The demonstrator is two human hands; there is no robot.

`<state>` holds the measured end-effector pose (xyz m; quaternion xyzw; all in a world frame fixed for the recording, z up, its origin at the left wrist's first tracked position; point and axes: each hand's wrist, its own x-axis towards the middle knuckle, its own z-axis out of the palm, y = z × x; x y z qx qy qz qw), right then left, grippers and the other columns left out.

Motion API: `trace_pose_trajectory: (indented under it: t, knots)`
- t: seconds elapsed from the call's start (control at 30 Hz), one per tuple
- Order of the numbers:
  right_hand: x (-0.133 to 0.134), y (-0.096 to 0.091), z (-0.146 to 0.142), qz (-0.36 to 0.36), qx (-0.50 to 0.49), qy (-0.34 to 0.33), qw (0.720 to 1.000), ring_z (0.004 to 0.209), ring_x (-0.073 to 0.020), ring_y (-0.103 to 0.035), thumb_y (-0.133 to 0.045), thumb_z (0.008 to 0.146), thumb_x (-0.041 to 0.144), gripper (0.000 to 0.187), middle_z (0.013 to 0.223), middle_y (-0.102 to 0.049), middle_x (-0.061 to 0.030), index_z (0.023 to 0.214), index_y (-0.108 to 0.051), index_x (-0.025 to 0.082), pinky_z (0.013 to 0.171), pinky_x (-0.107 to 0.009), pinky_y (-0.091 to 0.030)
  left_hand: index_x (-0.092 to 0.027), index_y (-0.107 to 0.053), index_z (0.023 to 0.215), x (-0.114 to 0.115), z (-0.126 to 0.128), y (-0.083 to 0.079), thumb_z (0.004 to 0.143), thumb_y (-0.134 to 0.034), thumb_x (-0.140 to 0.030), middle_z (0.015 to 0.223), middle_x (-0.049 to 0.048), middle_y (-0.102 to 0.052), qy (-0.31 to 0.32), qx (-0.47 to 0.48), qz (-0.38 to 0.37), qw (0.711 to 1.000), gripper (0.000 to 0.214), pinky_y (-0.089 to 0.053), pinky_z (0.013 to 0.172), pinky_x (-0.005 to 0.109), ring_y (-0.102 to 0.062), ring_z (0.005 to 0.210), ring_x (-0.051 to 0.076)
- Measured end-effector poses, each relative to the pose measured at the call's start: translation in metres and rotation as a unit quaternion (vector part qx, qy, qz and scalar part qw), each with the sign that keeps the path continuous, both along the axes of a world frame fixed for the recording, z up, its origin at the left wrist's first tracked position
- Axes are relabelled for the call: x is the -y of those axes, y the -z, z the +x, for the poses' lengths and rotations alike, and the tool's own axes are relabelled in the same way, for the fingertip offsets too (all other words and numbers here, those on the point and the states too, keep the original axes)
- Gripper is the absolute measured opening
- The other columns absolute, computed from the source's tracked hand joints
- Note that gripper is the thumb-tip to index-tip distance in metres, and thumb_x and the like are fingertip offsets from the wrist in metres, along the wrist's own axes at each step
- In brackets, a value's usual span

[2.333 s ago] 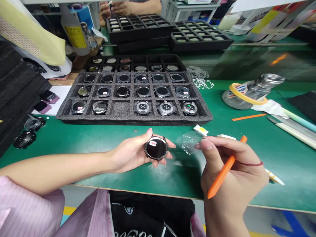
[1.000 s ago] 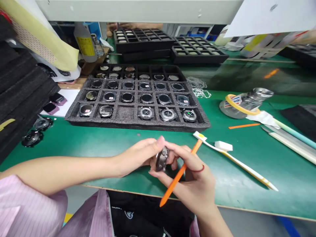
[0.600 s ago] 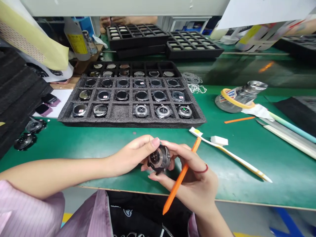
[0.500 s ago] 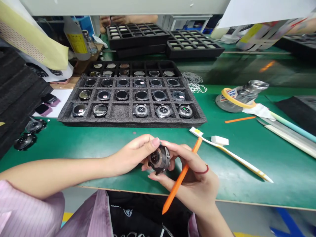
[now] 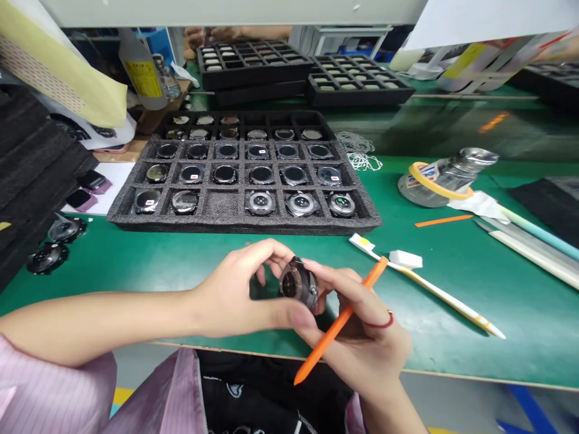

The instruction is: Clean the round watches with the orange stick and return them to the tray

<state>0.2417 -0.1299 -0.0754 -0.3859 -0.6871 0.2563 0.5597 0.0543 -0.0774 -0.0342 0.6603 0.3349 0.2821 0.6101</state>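
A dark round smartwatch without its strap (image 5: 297, 284) is held over the front edge of the table, tilted, its sensor back turned toward me. My right hand (image 5: 377, 337) grips its right side between thumb and fingers. An orange pointed plastic stick (image 5: 323, 345) also lies across that palm, passing under the index finger. My left hand (image 5: 235, 289) curves round the watch from the left, fingertips at its upper edge and thumb across its lower edge. Part of the watch is hidden behind the fingers.
A black foam tray (image 5: 244, 228) of watches lies ahead, one front-row compartment vacant. On the right are a toothbrush (image 5: 446, 296), a white eraser-like block (image 5: 406, 259), a glass bottle (image 5: 446, 175) and a thin orange strip (image 5: 443, 221). Several watches (image 5: 47, 258) sit at left.
My left thumb has moved from the watch's top to its lower edge, with the left fingers now at the top. The watch and my right hand have shifted slightly right.
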Motion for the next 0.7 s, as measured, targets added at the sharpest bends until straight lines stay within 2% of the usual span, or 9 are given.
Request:
trace_pose_trajectory:
  t: [0.07, 0.13, 0.23, 0.3, 0.37, 0.43, 0.5, 0.6, 0.7]
  knots:
    - [0.0, -0.0003, 0.0016, 0.009, 0.008, -0.011, 1.0, 0.067, -0.0139, -0.059, -0.078, 0.089, 0.018, 0.06, 0.088, -0.064, -0.0015, 0.145, -0.062, 0.032, 0.058, -0.028, -0.057, -0.019, -0.065, 0.105, 0.001, -0.0018, -0.004, 0.07, -0.093, -0.05, 0.095, 0.002, -0.075, -0.022, -0.037, 0.054, 0.998, 0.054, -0.05, 0.082, 0.032, -0.066, 0.086, 0.019]
    - [-0.0003, -0.0011, 0.0032, 0.032, 0.016, -0.021, 0.999, 0.07, -0.0155, -0.06, -0.08, 0.09, 0.026, 0.061, 0.088, -0.065, -0.0028, 0.147, -0.06, 0.03, 0.058, -0.028, -0.057, -0.02, -0.069, 0.107, 0.0016, -0.0028, -0.0056, 0.07, -0.095, -0.041, 0.1, 0.0016, -0.078, -0.032, -0.042, 0.094, 0.994, 0.05, -0.052, 0.087, 0.032, -0.07, 0.091, 0.02]
    - [-0.0007, -0.0012, 0.0059, 0.059, -0.01, -0.02, 0.998, 0.071, -0.0175, -0.06, -0.081, 0.088, 0.044, 0.063, 0.086, -0.068, -0.0046, 0.145, -0.062, 0.026, 0.056, -0.03, -0.056, -0.02, -0.071, 0.114, 0.0012, -0.0043, -0.0045, 0.07, -0.095, -0.041, 0.107, 0.0031, -0.08, -0.04, -0.046, 0.195, 0.979, 0.054, -0.053, 0.092, 0.033, -0.073, 0.097, 0.021]
    - [-0.0006, -0.0001, 0.0075, 0.044, -0.065, -0.001, 0.997, 0.07, -0.0175, -0.059, -0.076, 0.091, 0.048, 0.049, 0.087, -0.069, -0.0051, 0.133, -0.069, 0.025, 0.058, -0.032, -0.055, -0.019, -0.071, 0.117, 0.0004, -0.0054, -0.0024, 0.071, -0.095, -0.04, 0.109, 0.0043, -0.08, -0.041, -0.055, 0.269, 0.961, 0.056, -0.053, 0.095, 0.034, -0.073, 0.1, 0.021]
    - [-0.0005, 0.0014, 0.0084, 0.008, -0.12, 0.033, 0.992, 0.069, -0.0162, -0.06, -0.073, 0.095, 0.045, 0.028, 0.088, -0.068, -0.0044, 0.114, -0.072, 0.024, 0.063, -0.032, -0.056, -0.019, -0.07, 0.12, 0.0, -0.0065, -0.0001, 0.073, -0.094, -0.038, 0.111, 0.005, -0.08, -0.034, -0.053, 0.32, 0.945, 0.056, -0.053, 0.095, 0.034, -0.073, 0.101, 0.021]
    - [-0.0008, 0.0033, 0.0084, -0.037, -0.16, 0.052, 0.985, 0.069, -0.0146, -0.062, -0.071, 0.096, 0.044, 0.021, 0.087, -0.067, -0.003, 0.1, -0.068, 0.023, 0.067, -0.031, -0.057, -0.019, -0.069, 0.122, -0.0001, -0.0073, 0.0017, 0.074, -0.094, -0.038, 0.112, 0.0056, -0.08, -0.03, -0.047, 0.349, 0.936, 0.057, -0.053, 0.096, 0.033, -0.072, 0.103, 0.021]
    - [-0.0013, 0.0049, 0.0077, -0.086, -0.182, 0.042, 0.979, 0.071, -0.0146, -0.066, -0.07, 0.096, 0.048, 0.025, 0.09, -0.069, -0.0029, 0.093, -0.065, 0.024, 0.07, -0.03, -0.058, -0.019, -0.068, 0.123, 0.0001, -0.0078, 0.0029, 0.076, -0.093, -0.036, 0.115, 0.0061, -0.08, -0.024, -0.044, 0.362, 0.931, 0.056, -0.052, 0.097, 0.033, -0.072, 0.104, 0.02]
    - [-0.0024, 0.0052, 0.0066, -0.173, -0.203, -0.009, 0.964, 0.083, -0.0195, -0.073, -0.067, 0.093, 0.061, 0.037, 0.099, -0.075, -0.0057, 0.088, -0.061, 0.024, 0.077, -0.033, -0.061, -0.02, -0.067, 0.125, 0.0003, -0.008, 0.0037, 0.081, -0.09, -0.03, 0.118, 0.0065, -0.079, -0.01, -0.043, 0.371, 0.928, 0.051, -0.051, 0.099, 0.033, -0.072, 0.107, 0.02]
    - [-0.0032, -0.0002, 0.0055, -0.242, -0.205, -0.07, 0.946, 0.078, -0.0188, -0.071, -0.073, 0.088, 0.063, 0.043, 0.09, -0.075, -0.0043, 0.081, -0.057, 0.024, 0.068, -0.029, -0.059, -0.02, -0.064, 0.126, 0.001, -0.0077, 0.0043, 0.086, -0.084, -0.023, 0.12, 0.0062, -0.078, 0.006, -0.036, 0.382, 0.923, 0.044, -0.05, 0.101, 0.033, -0.071, 0.11, 0.019]
